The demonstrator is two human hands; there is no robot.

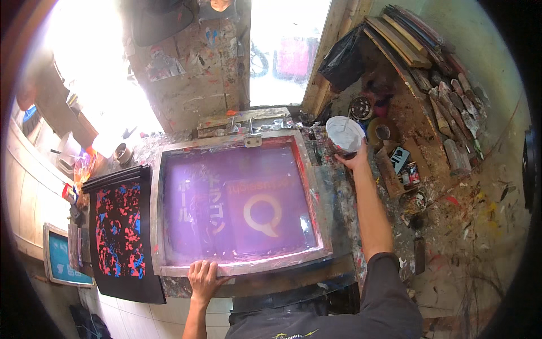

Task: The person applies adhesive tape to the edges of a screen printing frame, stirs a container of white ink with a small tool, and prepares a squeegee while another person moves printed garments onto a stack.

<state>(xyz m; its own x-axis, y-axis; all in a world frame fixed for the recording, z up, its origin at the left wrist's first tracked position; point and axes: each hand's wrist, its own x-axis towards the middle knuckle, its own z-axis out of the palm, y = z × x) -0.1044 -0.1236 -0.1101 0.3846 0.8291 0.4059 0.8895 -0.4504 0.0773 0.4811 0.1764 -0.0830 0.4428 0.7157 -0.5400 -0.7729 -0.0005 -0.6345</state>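
Observation:
A screen printing frame (324, 240) with purple mesh lies on the work table, its mesh carrying pale lettering and a round speech-bubble shape. Over its near edge, left of the middle, my left hand (204, 279) has its fingers curled, thumb along the edge. A hinge clamp (253, 140) sits on the far edge. Past the frame's far right corner, my right hand (357, 158) grips the side of a round tub (345, 133) that looks white inside. The tub is tipped toward me; what it holds is hard to make out.
To the left hangs black fabric (119, 237) splashed with red and blue. A roll of tape (382, 131) and a box of small items (402, 164) stand right of the tub. Several paint-stained squeegees (451, 107) lean at the far right. A teal screen (65, 257) stands at the left.

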